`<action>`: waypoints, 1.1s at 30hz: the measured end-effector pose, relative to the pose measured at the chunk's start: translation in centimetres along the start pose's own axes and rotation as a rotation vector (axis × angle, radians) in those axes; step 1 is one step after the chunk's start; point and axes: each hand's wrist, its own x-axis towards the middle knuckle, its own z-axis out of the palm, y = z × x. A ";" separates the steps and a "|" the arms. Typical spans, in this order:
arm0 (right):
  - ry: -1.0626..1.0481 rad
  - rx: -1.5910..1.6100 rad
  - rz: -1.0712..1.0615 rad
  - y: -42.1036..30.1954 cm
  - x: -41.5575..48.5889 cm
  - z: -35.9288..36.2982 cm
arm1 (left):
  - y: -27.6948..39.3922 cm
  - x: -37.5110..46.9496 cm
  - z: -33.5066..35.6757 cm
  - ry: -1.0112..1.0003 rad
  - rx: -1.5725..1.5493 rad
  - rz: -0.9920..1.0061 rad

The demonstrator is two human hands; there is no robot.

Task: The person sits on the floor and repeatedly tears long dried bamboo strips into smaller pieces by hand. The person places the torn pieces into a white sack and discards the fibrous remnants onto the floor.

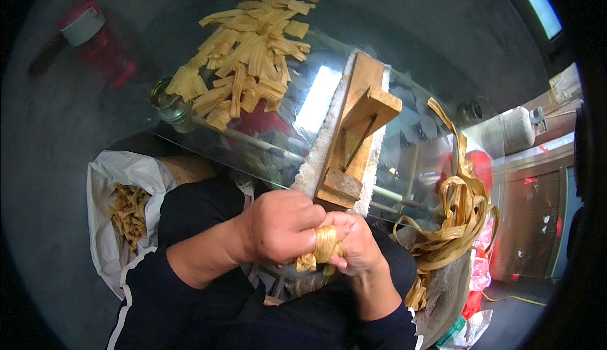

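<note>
Close together above my lap, my left hand point(287, 226) and my right hand point(355, 243) grip a rolled yellow-brown strip point(326, 244), wound in a band with a short end sticking out. Just beyond them a wooden block jig point(363, 108) with an upright piece and a thin metal rod lies on a white towel point(315, 170). Flat yellowish pieces point(256, 51) are heaped on the glass tabletop point(412, 65). To the right hangs a tangle of long yellow-brown strips point(457, 207). The fingertips partly cover one another.
A white sack point(159, 184) holding small yellow-brown pieces point(129, 215) stands at my left. The glass top's near edge runs just beyond my hands, with a glass jar point(173, 105) at its left corner. A pink and white object point(95, 37) is at the far left; a gas cylinder point(517, 129) is at the right.
</note>
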 end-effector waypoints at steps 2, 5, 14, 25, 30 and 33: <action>0.183 -0.017 -0.129 0.1 -0.1 1.1 | 0.6 -0.7 0.1 0.065 0.072 -0.044; 0.258 -0.103 -0.450 0.7 -0.2 1.4 | 0.9 -0.2 0.1 0.156 0.104 -0.143; 0.187 -0.642 -0.772 3.0 -1.0 1.0 | 3.3 -3.0 -0.4 -0.161 -0.171 -0.612; 0.085 -1.450 -0.229 10.7 -5.8 5.3 | 10.7 -10.6 0.0 -0.375 0.040 -0.465; 0.024 -0.984 -0.088 14.6 -7.2 3.7 | 12.8 -12.7 1.2 -0.271 -0.070 -0.372; 0.037 -0.385 0.117 15.6 -8.1 3.0 | 13.0 -12.1 1.5 -0.195 -0.189 -0.340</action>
